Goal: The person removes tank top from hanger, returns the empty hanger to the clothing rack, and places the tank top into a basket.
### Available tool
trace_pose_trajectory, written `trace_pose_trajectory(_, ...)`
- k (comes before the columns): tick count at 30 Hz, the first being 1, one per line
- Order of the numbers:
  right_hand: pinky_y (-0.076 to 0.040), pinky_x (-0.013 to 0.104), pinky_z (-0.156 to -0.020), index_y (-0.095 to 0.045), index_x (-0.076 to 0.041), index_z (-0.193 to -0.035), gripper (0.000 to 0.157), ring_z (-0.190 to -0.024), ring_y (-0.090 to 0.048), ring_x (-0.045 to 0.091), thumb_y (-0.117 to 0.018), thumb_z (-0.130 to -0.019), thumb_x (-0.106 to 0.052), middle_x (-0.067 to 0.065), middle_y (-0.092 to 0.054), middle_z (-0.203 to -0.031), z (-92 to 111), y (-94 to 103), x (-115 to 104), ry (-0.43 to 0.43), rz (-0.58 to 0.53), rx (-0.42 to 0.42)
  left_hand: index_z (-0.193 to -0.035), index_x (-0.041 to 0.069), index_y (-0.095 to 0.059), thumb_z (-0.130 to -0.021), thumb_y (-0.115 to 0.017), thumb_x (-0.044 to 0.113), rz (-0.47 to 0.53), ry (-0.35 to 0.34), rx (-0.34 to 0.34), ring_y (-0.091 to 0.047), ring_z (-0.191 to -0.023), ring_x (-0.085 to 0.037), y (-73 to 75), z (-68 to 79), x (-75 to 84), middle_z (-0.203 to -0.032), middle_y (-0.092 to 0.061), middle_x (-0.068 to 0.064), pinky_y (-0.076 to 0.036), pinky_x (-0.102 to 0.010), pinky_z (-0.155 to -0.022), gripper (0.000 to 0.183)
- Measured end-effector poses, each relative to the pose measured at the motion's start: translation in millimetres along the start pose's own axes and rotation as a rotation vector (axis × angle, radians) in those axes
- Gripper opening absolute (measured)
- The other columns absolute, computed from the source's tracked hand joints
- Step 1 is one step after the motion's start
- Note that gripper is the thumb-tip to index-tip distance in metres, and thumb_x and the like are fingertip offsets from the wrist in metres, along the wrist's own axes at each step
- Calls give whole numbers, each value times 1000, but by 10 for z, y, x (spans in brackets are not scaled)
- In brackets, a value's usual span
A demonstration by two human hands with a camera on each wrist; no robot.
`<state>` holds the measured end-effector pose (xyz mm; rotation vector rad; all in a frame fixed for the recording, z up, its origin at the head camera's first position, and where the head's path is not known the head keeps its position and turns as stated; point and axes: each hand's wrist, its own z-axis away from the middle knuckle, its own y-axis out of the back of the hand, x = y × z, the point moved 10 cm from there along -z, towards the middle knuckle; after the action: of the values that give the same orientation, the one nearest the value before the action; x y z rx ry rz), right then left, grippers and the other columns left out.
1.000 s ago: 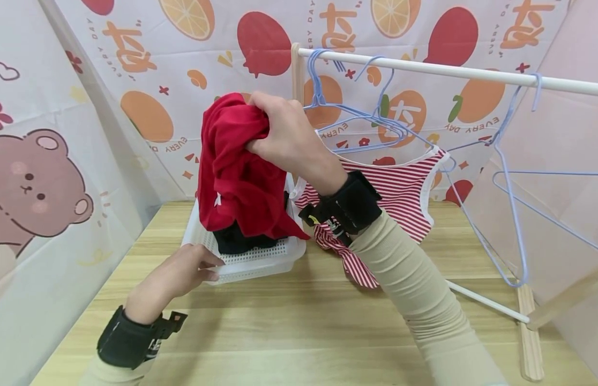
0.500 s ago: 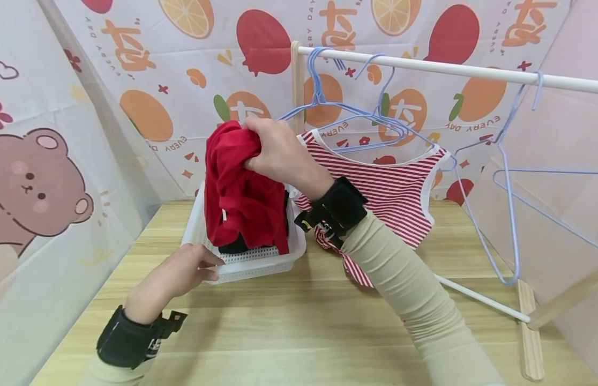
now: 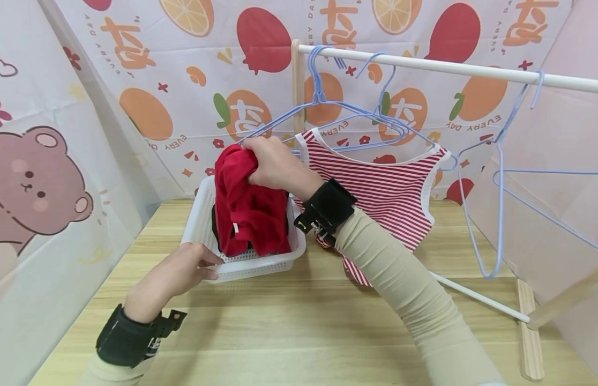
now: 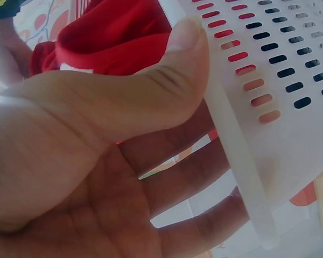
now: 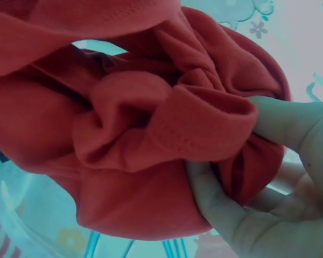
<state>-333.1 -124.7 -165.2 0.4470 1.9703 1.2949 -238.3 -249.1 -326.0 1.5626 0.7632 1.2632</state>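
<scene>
A bunched red garment (image 3: 253,214) hangs down into a white perforated basket (image 3: 200,220); its lower folds lie over dark cloth there. My right hand (image 3: 277,163) pinches the garment's top, thumb and fingers sunk into the fabric in the right wrist view, where the red cloth (image 5: 140,177) fills much of the picture. My left hand (image 3: 180,271) grips the basket's near left corner. In the left wrist view the thumb of the left hand (image 4: 124,113) lies over the rim (image 4: 231,140) and the fingers lie on its other side.
A white clothes rail (image 3: 448,69) with wooden posts stands at the right. Several blue hangers (image 3: 318,80) hang from it, one carrying a red-and-white striped top (image 3: 371,187). Another blue hanger (image 3: 500,214) hangs at the right. All stand on a wooden table (image 3: 279,332).
My right hand has lowered the red garment, and its lower part now lies inside the basket. My left hand stays on the basket corner. The right-hand hanger has swung slightly left.
</scene>
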Motion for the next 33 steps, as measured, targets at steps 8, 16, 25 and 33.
trace_pose_trajectory(8, -53, 28, -86, -62, -8, -122, 33, -102, -61, 19, -73, -91, -11, 7, -69, -114, -43, -192, 70, 7, 25, -72, -98, 0, -81, -76, -85, -2, 2, 16, -9, -65, -81, -23, 2, 0, -4, -87, -77, -12, -57, -40, -72, 22)
trace_pose_trajectory(16, -56, 31, -93, -62, -9, -130, 40, -112, -60, 20, -75, -92, -15, 7, -67, -123, -70, -338, 156, -22, 42, -120, -101, -2, -80, -77, -85, -2, 10, 34, -18, -66, -82, -25, -1, 10, -14, -90, -76, -16, -60, -43, -73, 25)
trace_pose_trajectory(25, -55, 30, -93, -62, -9, -128, 38, -112, -58, 20, -74, -92, -15, 7, -66, -121, -85, -445, 182, -15, 87, -158, -102, -3, -80, -76, -86, -2, 10, 41, -15, -67, -82, -25, -2, -5, -19, -91, -76, -17, -61, -45, -75, 26)
trace_pose_trajectory(33, -57, 35, -96, -58, -11, -139, 50, -117, -59, 22, -75, -92, -14, 8, -65, -130, -65, -525, 266, -46, 86, -179, -102, -2, -80, -76, -86, 0, -1, 40, -18, -66, -83, -26, -5, -8, -26, -91, -77, -16, -59, -43, -73, 27)
